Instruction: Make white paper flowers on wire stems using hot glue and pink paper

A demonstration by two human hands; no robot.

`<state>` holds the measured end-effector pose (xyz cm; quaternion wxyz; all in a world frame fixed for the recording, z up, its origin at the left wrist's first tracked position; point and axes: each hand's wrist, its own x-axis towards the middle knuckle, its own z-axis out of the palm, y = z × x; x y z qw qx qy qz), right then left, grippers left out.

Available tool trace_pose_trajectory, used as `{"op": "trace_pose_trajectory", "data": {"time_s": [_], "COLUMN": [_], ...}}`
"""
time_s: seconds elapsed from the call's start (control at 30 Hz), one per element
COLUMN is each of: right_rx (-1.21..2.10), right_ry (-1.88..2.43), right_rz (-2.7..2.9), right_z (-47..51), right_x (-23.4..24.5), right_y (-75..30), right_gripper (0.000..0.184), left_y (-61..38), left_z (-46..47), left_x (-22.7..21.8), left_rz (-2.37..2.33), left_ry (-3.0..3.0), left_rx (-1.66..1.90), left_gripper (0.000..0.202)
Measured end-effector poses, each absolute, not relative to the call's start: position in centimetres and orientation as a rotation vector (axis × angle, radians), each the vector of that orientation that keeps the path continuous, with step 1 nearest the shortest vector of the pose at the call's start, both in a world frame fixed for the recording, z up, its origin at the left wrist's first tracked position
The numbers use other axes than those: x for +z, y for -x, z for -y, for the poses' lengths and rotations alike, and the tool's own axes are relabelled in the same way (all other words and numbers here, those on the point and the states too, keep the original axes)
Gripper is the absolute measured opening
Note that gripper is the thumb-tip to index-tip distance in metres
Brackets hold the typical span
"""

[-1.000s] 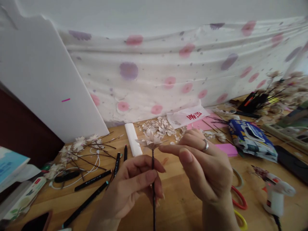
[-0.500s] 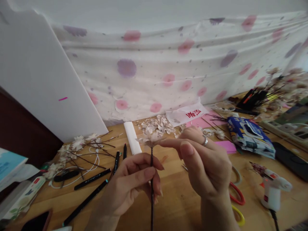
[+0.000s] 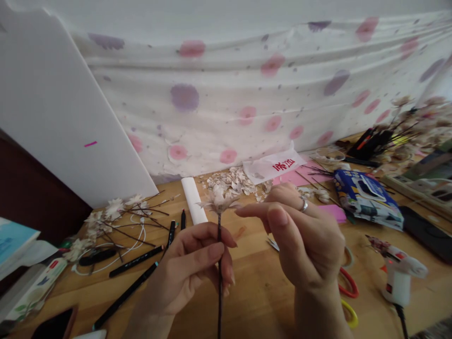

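Note:
My left hand [image 3: 199, 263] pinches the thin dark stem of an artificial flower [image 3: 219, 202] between thumb and fingers. The flower stands upright with pale, pointed petals spread around its head, and the stem runs down past the bottom of the view. Just right of the petals is my right hand [image 3: 300, 235], index finger stretched toward them, thumb apart and the other fingers curled. A small gap shows between that fingertip and the petals. I see nothing held in this hand, which wears a ring. Behind the flower lies a heap of loose pale petals [image 3: 240, 181].
Scissors with a red handle [image 3: 349, 283] lie under my right wrist. A glue gun [image 3: 397, 273] stands on the right, near a blue packet [image 3: 367, 200]. Black markers [image 3: 127, 294], finished flowers [image 3: 115, 209] and a white cable [image 3: 139, 242] lie left. A white roll [image 3: 193, 200] lies behind.
My right index finger has drawn back slightly to the right, away from the petals it was touching. The flower has shifted slightly left in my left hand.

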<state>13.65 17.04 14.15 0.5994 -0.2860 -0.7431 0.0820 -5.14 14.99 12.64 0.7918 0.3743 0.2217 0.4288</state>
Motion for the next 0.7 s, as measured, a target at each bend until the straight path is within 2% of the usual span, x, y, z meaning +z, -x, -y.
{"op": "trace_pose_trajectory", "data": {"time_s": [0.37, 0.7], "right_rx": [0.124, 0.13], "right_ry": [0.682, 0.664], "right_rz": [1.879, 1.907], "right_z": [-17.2, -17.3], "right_x": [14.7, 14.7], "right_y": [-13.4, -13.5], "right_gripper": [0.033, 0.036], "left_y": [4.5, 4.4], "left_z": [-14.5, -14.4], "left_x": [14.0, 13.9], "left_rz": [-0.76, -0.758], "left_ry": [-0.871, -0.869], "left_rx": [0.953, 0.987], "left_gripper": [0.019, 0.019]}}
